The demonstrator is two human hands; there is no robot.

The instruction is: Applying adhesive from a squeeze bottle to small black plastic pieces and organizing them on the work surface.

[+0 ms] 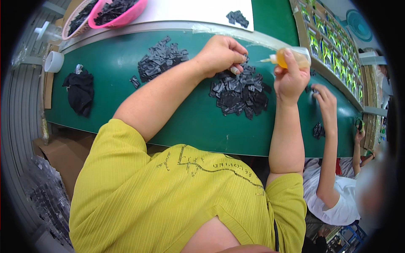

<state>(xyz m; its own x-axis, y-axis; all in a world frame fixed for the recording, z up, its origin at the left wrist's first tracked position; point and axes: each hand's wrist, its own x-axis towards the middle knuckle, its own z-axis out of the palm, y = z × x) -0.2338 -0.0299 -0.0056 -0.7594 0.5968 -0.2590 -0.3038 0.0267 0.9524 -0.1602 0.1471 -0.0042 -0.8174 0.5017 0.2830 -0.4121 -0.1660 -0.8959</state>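
My left hand (222,55) is closed, pinching a small black piece (246,57) between thumb and fingers. A pale wrap covers one of its fingertips. In my right hand (291,78) is a clear squeeze bottle (300,57) of amber liquid, tilted sideways. Its thin pale nozzle points left toward the piece, a short gap apart. Below my hands lies a heap of small black plastic pieces (240,95). A second heap of similar pieces (158,61) sits farther left, beyond my left forearm.
A green table (190,126) bears the heaps. A black cloth (80,90) and a white roll (54,62) lie at left. A pink basket (122,21) of black pieces stands at the back. A co-worker's hand (325,99) touches black pieces at right, beside a rack of green-yellow items (333,57).
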